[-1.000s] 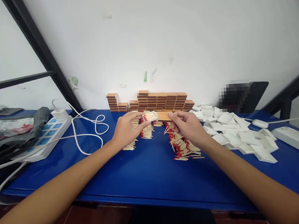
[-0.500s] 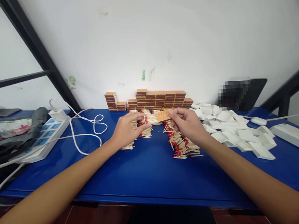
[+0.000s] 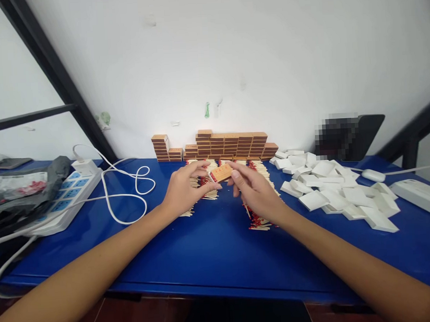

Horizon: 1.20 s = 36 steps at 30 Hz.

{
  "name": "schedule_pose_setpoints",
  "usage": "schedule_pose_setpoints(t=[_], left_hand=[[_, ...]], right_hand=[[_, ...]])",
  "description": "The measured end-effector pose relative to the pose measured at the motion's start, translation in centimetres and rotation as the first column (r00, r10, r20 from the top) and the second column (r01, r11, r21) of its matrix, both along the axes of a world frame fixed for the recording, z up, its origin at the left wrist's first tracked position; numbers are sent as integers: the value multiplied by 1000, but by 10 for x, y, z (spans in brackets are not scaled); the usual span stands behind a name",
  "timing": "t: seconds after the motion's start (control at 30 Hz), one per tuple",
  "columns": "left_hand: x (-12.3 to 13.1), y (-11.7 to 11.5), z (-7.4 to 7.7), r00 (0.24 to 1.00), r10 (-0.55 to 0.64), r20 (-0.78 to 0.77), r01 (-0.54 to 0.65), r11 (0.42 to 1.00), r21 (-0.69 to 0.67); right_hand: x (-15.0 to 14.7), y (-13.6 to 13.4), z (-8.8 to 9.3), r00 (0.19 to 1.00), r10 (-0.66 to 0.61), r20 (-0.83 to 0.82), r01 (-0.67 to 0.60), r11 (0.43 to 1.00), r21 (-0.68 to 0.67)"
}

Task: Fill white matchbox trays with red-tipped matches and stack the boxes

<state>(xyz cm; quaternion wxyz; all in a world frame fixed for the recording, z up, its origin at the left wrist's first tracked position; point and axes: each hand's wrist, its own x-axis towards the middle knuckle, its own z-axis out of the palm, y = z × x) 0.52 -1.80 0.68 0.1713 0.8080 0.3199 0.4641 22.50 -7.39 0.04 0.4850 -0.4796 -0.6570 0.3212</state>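
Between my two hands a matchbox [image 3: 222,173] is held above the blue table [image 3: 205,248]. Its orange-brown sleeve covers nearly all of the white tray, and red match heads show at the left end. My left hand [image 3: 185,187] pinches that left end between thumb and fingers. My right hand [image 3: 254,187] grips the right end of the sleeve, thumb on top. Loose red-headed matches [image 3: 259,223] lie in piles under and behind both hands, partly hidden by them.
Stacked matchboxes [image 3: 232,143] line the wall. White empty trays [image 3: 331,183] are heaped at the right, near a dark tablet-like object [image 3: 368,136] and a white box [image 3: 418,196]. At the left lie a power strip [image 3: 69,197], a white cable [image 3: 110,195] and dark plastic bags [image 3: 22,195].
My right hand has moved left, sliding the sleeve over the match-filled tray, which was mostly exposed before. My left hand stays at the tray's left end.
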Motion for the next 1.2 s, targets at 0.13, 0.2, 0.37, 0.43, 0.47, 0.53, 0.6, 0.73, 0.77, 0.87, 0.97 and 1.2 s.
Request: schedule_pose_setpoints(t=[0.13,0.2,0.37,0.43,0.47,0.53,0.6,0.73,0.77,0.87,0.97,1.2], left_hand=[[-1,-1,-3,995,27,-92,-17,995,103],[-2,0,-6,992,27,-121,-7,987,161],[-4,2,-11,984,-37,-176,73,977,199],[-3,2,-9,979,-38,-201,79,977,198],[-2,1,-7,978,-32,-208,75,977,199],[0,-1,-3,978,-8,-207,50,979,198],[0,-1,0,978,18,-210,23,982,190],[-12,12,6,947,55,-318,7,982,189],[-19,20,9,931,75,-356,-2,980,201],[-43,51,22,903,209,-376,-88,945,314],[-65,88,40,834,380,-400,-210,889,406],[-75,138,54,697,501,-513,-210,826,523]], right_hand=[[-6,-10,1,984,91,154,-90,996,-13],[-8,-12,2,980,102,172,-103,995,-1],[-11,-13,2,978,112,175,-115,993,8],[-11,-12,2,980,116,164,-119,993,7],[-11,-11,1,981,115,159,-117,993,4],[-8,-9,2,984,95,153,-96,995,-3],[-5,-7,3,984,63,166,-65,998,5],[3,-3,6,976,-6,218,-12,997,80],[5,-2,6,973,-26,229,3,995,101],[10,3,8,963,-77,259,32,984,174],[14,5,11,946,-122,299,45,967,252],[16,4,14,930,-135,341,32,956,291]])
